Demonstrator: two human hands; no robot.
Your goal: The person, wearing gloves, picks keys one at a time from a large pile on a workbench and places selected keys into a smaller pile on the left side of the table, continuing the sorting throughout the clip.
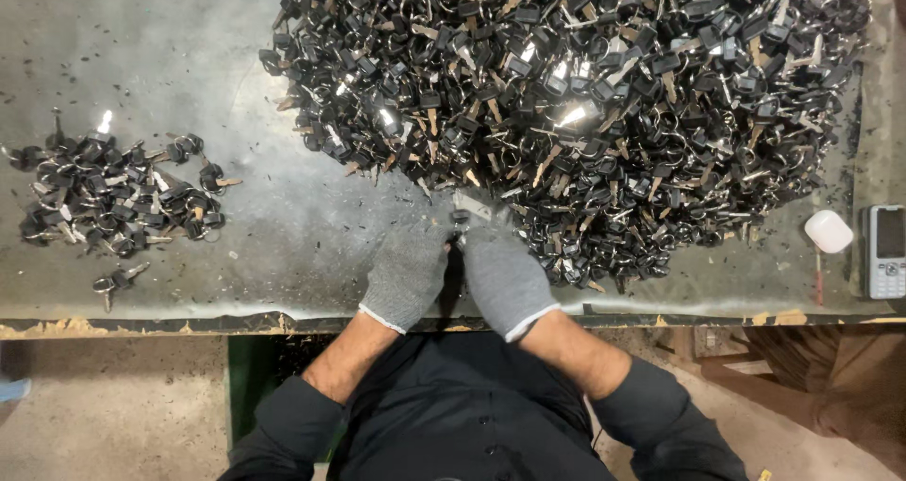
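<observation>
Both hands wear grey knit gloves and meet at the near edge of a grey worktable [283, 226]. My left hand [408, 273] and my right hand [503, 278] pinch together on one black-headed key [462, 219] with a metal blade, just in front of the big heap. That large pile of black-headed keys on rings [585, 94] covers the far right of the table. A smaller pile of the same keys [113, 198] lies at the left, and a single ringed pair of keys [115, 281] rests below it.
A white rounded case [829, 231] and a small grey keypad phone [886, 252] sit at the table's right edge. Dark crumbs litter the surface. The table's front edge [189, 322] is chipped; wooden pieces [783, 358] stand below at right.
</observation>
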